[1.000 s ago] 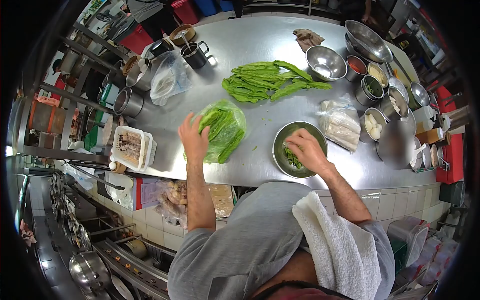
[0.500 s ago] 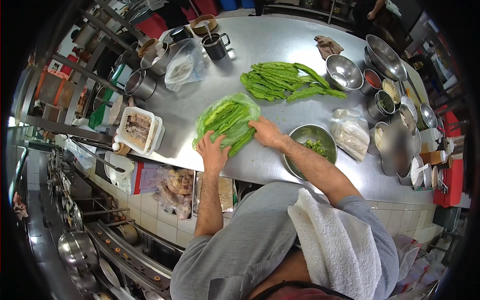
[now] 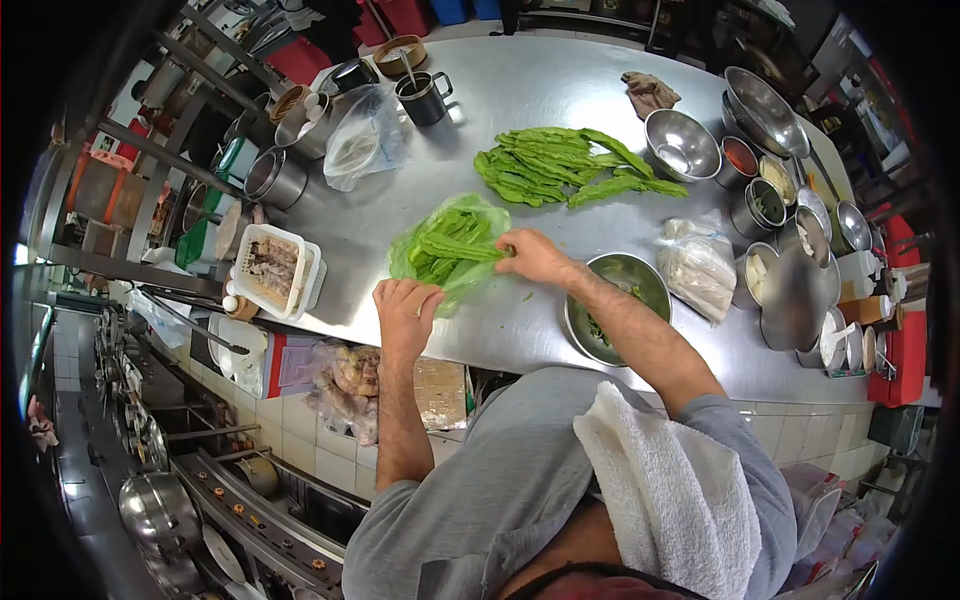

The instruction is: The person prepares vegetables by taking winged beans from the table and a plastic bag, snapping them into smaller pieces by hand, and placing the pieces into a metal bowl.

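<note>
Green winged beans (image 3: pixel 452 240) lie in a thin clear plastic bag (image 3: pixel 405 255) near the table's front edge. My left hand (image 3: pixel 408 305) pinches the near edge of the bag, its fingers pressed together. At the bag's right side my right hand (image 3: pixel 532 256) is closed on the end of a bean that lies across the others. Beneath my right forearm is a steel bowl (image 3: pixel 655 290) with cut green pieces, partly hidden by the arm. A loose pile of green beans (image 3: pixel 560 165) rests farther back.
A bag of pale contents (image 3: pixel 697 268) lies right of the bowl. Steel bowls (image 3: pixel 682 144) and small containers line the right side. At the left are a white basket (image 3: pixel 275 268), a plastic bag (image 3: pixel 360 145) and a dark mug (image 3: pixel 424 100).
My right hand has moved from the steel bowl to the bag's right side and taken hold of a bean. My left hand has moved to the bag's near edge and closed.
</note>
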Action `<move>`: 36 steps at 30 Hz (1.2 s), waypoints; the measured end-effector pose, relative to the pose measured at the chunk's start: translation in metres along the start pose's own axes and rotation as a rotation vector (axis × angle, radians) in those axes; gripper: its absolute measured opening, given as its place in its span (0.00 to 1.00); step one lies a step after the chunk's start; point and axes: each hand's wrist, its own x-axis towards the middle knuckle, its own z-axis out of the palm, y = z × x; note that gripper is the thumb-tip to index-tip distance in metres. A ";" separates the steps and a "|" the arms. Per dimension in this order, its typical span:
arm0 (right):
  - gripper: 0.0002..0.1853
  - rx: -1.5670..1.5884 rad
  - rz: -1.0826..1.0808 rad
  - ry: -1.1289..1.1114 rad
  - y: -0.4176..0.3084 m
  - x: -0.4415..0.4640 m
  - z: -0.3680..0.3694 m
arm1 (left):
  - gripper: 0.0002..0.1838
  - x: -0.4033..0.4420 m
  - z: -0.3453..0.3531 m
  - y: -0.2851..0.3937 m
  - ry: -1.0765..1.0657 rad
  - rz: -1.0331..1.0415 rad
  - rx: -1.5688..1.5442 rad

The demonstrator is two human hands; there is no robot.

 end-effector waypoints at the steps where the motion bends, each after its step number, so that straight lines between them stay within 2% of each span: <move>1: 0.20 -0.082 -0.095 0.100 -0.002 -0.001 0.004 | 0.06 0.005 -0.003 0.003 0.000 0.002 0.000; 2: 0.19 -0.164 -0.190 0.199 -0.003 -0.001 0.006 | 0.06 0.009 -0.005 0.005 0.016 -0.079 -0.038; 3: 0.19 -0.164 -0.192 0.198 -0.010 0.001 -0.001 | 0.07 0.012 -0.006 0.006 0.032 -0.161 -0.074; 4: 0.19 -0.101 0.015 0.059 -0.022 0.006 -0.017 | 0.07 0.016 -0.005 0.004 0.034 -0.160 -0.072; 5: 0.19 -0.036 0.223 -0.077 -0.031 0.009 -0.029 | 0.10 0.021 -0.003 0.001 0.001 -0.456 -0.117; 6: 0.19 -0.035 0.223 -0.074 -0.034 0.011 -0.033 | 0.12 0.025 0.000 -0.003 -0.034 -0.752 -0.163; 8: 0.18 -0.052 0.379 -0.105 -0.037 0.014 -0.040 | 0.16 0.030 0.012 -0.018 -0.051 -0.755 -0.080; 9: 0.18 -0.053 0.377 -0.099 -0.032 0.013 -0.036 | 0.20 0.029 0.020 -0.027 -0.068 -0.759 0.002; 10: 0.19 -0.097 0.281 -0.018 -0.023 0.011 -0.028 | 0.20 0.025 0.029 -0.038 -0.066 -0.754 0.001; 11: 0.20 -0.142 0.184 0.063 -0.013 0.011 -0.021 | 0.23 0.020 0.039 -0.049 0.025 -0.553 0.119; 12: 0.20 -0.143 0.183 0.068 -0.008 0.013 -0.019 | 0.25 0.022 0.040 -0.050 0.115 -0.349 0.234; 13: 0.21 -0.129 0.174 0.073 -0.003 0.014 -0.017 | 0.25 0.024 0.038 -0.052 0.117 -0.347 0.234; 15: 0.22 -0.115 0.164 0.078 0.006 0.018 -0.012 | 0.25 0.028 0.034 -0.056 -0.107 -0.621 -0.059; 18: 0.24 -0.094 0.131 0.127 0.008 0.027 -0.015 | 0.21 0.037 0.031 -0.070 -0.065 -0.717 -0.226; 20: 0.30 -0.116 0.162 0.141 -0.017 0.038 -0.035 | 0.20 0.048 0.027 -0.087 -0.016 -0.704 -0.247; 21: 0.30 -0.116 0.161 0.141 -0.025 0.045 -0.041 | 0.18 0.054 0.025 -0.095 0.033 -0.688 -0.270; 23: 0.29 -0.055 -0.031 0.285 -0.041 0.059 -0.053 | 0.17 0.070 0.011 -0.095 0.095 -0.675 -0.327; 25: 0.29 -0.032 -0.061 0.305 -0.067 0.066 -0.068 | 0.15 0.084 -0.006 -0.089 0.155 -0.659 -0.384; 27: 0.29 -0.007 -0.097 0.324 -0.090 0.066 -0.080 | 0.12 0.096 -0.025 -0.082 0.199 -0.529 -0.671; 29: 0.30 0.057 -0.190 0.401 -0.103 0.063 -0.085 | 0.15 0.099 -0.043 -0.068 0.129 -0.498 -0.649; 31: 0.30 0.032 -0.219 0.416 -0.095 0.059 -0.079 | 0.20 0.092 -0.047 -0.055 -0.086 -0.456 -0.537; 32: 0.30 0.010 -0.246 0.430 -0.087 0.057 -0.075 | 0.20 0.087 -0.040 -0.057 -0.083 -0.462 -0.537; 33: 0.30 0.012 -0.245 0.424 -0.071 0.058 -0.068 | 0.22 0.077 -0.028 -0.064 -0.171 -0.358 -0.331; 34: 0.32 -0.053 -0.164 0.361 -0.047 0.060 -0.060 | 0.25 0.070 -0.017 -0.069 -0.261 -0.248 -0.126; 36: 0.35 -0.119 -0.075 0.313 -0.030 0.055 -0.061 | 0.24 0.056 -0.001 -0.065 -0.283 -0.242 -0.146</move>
